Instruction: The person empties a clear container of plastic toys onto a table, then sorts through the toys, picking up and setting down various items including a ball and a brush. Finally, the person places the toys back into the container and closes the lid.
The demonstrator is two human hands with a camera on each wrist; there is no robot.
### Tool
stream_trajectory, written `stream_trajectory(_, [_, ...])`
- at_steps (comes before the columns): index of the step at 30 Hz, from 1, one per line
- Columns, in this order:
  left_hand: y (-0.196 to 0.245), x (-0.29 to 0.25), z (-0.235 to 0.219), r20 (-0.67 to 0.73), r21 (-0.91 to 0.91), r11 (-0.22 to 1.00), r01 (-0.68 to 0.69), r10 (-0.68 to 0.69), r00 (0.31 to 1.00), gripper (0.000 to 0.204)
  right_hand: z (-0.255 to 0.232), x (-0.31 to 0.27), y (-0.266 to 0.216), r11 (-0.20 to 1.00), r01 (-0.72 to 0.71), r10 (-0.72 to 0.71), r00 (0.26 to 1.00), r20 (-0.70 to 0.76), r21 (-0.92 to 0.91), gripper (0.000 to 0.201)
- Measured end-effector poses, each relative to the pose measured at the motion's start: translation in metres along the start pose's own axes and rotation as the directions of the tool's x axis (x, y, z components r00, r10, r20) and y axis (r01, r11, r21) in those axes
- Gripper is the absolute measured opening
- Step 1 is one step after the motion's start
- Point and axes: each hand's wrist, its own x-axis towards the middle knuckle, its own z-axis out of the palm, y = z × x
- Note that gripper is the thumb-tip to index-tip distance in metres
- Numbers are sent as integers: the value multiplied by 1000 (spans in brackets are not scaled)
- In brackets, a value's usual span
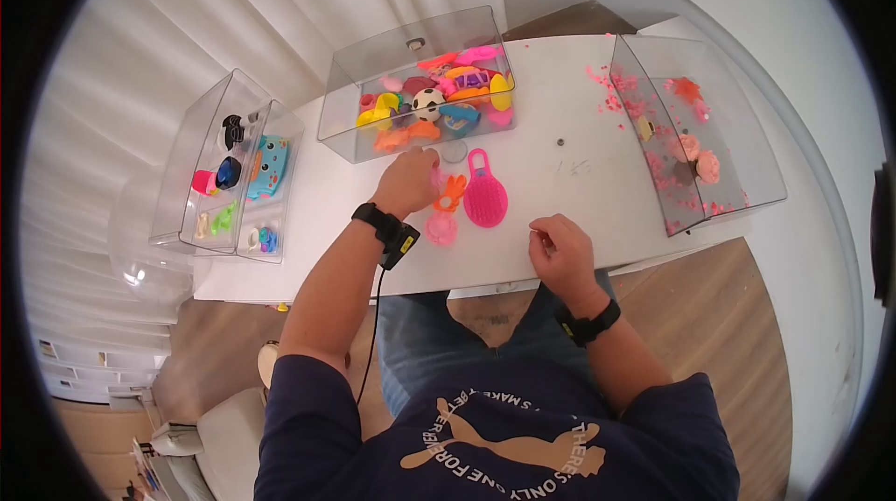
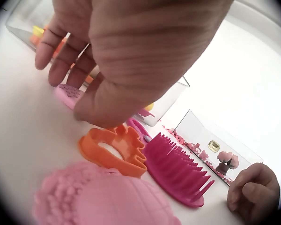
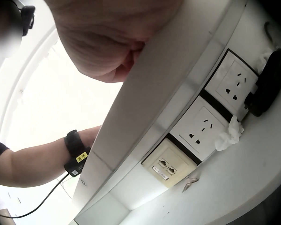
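My left hand (image 1: 408, 182) reaches over the white table, near the back bin. In the left wrist view its thumb and fingers pinch a small pale pink piece (image 2: 69, 95) with a dotted face, low over the table. Nearby lie an orange cutter-like ring (image 1: 450, 193) with an open middle and a round pink piece (image 1: 441, 228) with a bumpy edge. Beside them is a bright pink hairbrush (image 1: 485, 197), bristles up. My right hand (image 1: 565, 258) rests at the table's front edge, fingers loosely curled, holding nothing visible.
A clear bin (image 1: 336, 132) of mixed toys, including a small football (image 1: 428, 104), stands at the back. The left clear divided bin (image 1: 173, 211) holds a blue toy (image 1: 269, 167). To the right, a clear bin (image 1: 723, 141) holds pink flowers, with pink bits scattered alongside.
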Motion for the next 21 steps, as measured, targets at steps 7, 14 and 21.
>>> stream_trajectory(7, [0,-8,-37,-1,-36,994,106,-106,994,34,-3,2,-3,1000,1,0,1000,13,-3,11])
stream_trajectory(14, [-30,10,-91,-316,-78,996,-34,7,949,34,-2,2,-3,1000,14,-14,1000,16,-13,11])
stream_trajectory(21, [-46,38,-117,-346,-154,982,112,-160,924,36,-2,2,-5,1000,2,-2,1000,13,-11,10])
